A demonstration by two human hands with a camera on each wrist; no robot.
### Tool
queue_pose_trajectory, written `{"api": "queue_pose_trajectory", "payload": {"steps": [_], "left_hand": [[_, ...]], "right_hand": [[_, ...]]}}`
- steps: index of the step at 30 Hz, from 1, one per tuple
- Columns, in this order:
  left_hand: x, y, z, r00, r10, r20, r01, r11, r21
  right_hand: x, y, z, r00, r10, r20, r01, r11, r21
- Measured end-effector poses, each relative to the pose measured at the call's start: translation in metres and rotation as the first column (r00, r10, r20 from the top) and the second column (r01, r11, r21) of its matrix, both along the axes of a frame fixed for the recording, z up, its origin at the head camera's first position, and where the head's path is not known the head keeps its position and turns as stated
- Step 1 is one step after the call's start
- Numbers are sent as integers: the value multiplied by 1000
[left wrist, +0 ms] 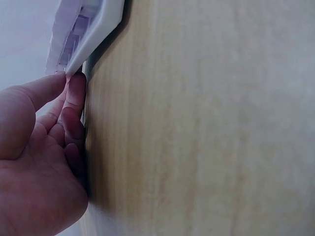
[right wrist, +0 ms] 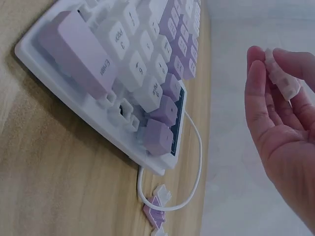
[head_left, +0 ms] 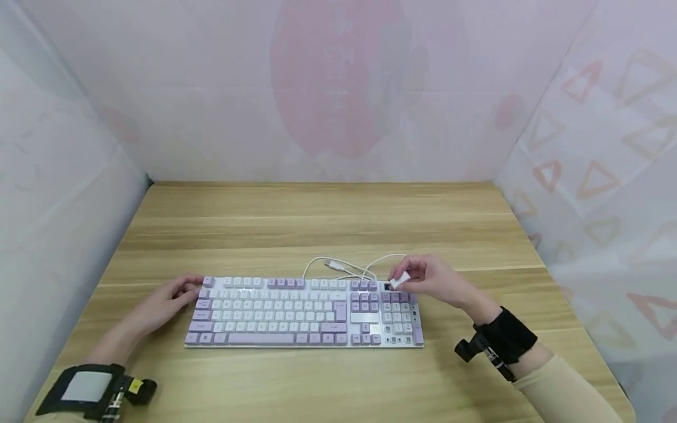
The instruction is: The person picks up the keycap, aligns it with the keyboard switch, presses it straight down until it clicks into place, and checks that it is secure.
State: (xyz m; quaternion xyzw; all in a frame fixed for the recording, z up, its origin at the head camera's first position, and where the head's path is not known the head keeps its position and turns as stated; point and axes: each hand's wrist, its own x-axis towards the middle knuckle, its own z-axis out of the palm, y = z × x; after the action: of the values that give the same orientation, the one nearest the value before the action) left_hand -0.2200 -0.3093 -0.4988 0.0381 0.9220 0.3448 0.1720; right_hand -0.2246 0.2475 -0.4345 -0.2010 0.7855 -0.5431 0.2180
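A white-and-purple keyboard (head_left: 270,311) lies on the wooden table. At its left end my left hand (head_left: 161,305) grips the rear corner, with thumb and index finger (left wrist: 76,91) pinching the edge of the casing. My right hand (head_left: 431,281) is raised over the keyboard's rear right corner. Between thumb and fingertips it pinches a small white keycap (right wrist: 283,81), whose bumpy side shows in the right wrist view. Beside the long purple Enter key (right wrist: 81,54) a bare switch (right wrist: 121,110) is exposed on the number pad.
Loose white and purple keycaps (right wrist: 155,212) lie on the table by the keyboard's cable loop. The white USB cable (head_left: 338,265) is coiled behind the keyboard. Printed cloth walls (head_left: 338,117) enclose the table (head_left: 317,217) at the back and sides.
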Motion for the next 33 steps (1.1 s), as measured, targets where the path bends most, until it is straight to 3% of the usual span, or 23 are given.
{"api": "queue_pose_trajectory", "payload": {"steps": [7,14,18,23,33], "left_hand": [[-2,-2,2,1000,6,-2,-6,1000,-1],[-4,-3,4,1000,3,-8,-3,1000,3],[-4,-3,4,1000,1,-17,-1,1000,1],[-3,-3,2,1000,-4,-28,4,1000,-4],[1,-1,-3,1000,5,-25,-5,1000,1]], "right_hand": [[4,-2,-2,999,37,12,-38,997,67],[5,-5,-1,1000,23,-11,-21,989,150],[8,-6,2,996,-31,-79,47,975,217],[11,-8,5,975,-95,-201,152,945,289],[14,-2,2,977,-20,-211,84,951,298]]}}
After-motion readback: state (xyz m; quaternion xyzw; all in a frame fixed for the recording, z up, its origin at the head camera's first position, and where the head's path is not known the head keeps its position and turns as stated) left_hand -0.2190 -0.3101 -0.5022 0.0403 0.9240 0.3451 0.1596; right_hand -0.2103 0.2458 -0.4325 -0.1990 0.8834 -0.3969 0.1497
